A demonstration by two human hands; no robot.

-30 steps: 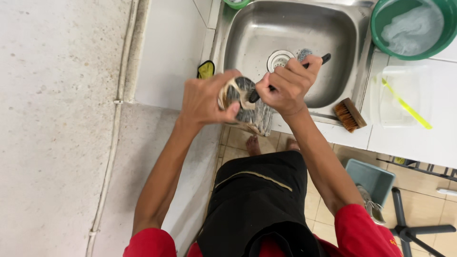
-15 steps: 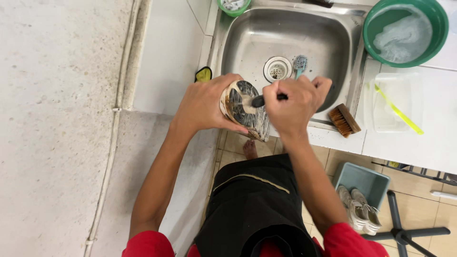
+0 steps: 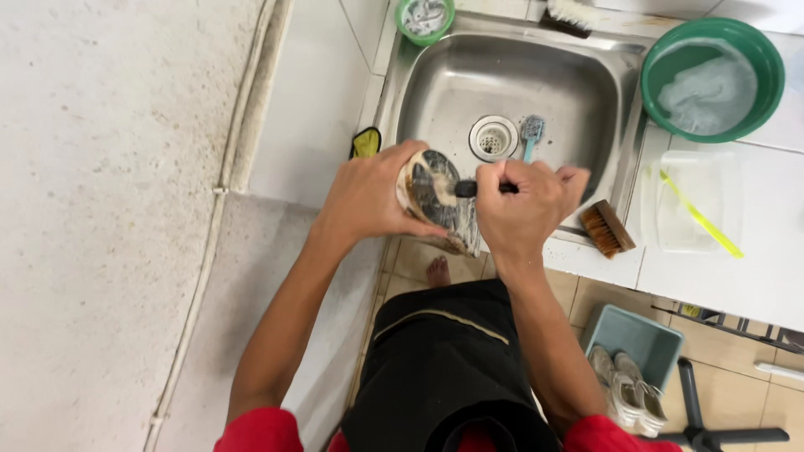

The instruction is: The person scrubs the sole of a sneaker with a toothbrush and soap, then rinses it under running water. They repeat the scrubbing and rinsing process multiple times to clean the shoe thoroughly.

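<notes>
My left hand [image 3: 368, 197] was wrapped around a worn shoe with a dirty, dark-streaked sole [image 3: 437, 201], gripping it from the side with the sole turned up toward me. I held it over the front edge of the stainless steel sink [image 3: 435, 92], just above the rim nearest my body. My right hand [image 3: 523, 205] was closed in a fist around the dark handle of a small brush [image 3: 477, 189], whose end pressed against the sole; the bristles themselves were hidden between my hand and the shoe.

Inside the sink, a pale blue brush [image 3: 531, 134] lay just beside the round drain strainer [image 3: 492, 137]. On the front right rim of the sink rested a brown-bristled wooden scrubbing brush [image 3: 606, 228], close to my right wrist. A yellow and black sponge-like pad [image 3: 365, 142] sat at the sink's left edge. At the far left corner stood a small green cup [image 3: 425, 18], and at the far right corner a large green basin of soapy water [image 3: 712, 77]. On the white counter to the right lay a clear plastic container with a yellow toothbrush [image 3: 700, 219] across it. Down on the floor a blue-grey tub [image 3: 630, 339] held pale shoes [image 3: 624, 387].
</notes>
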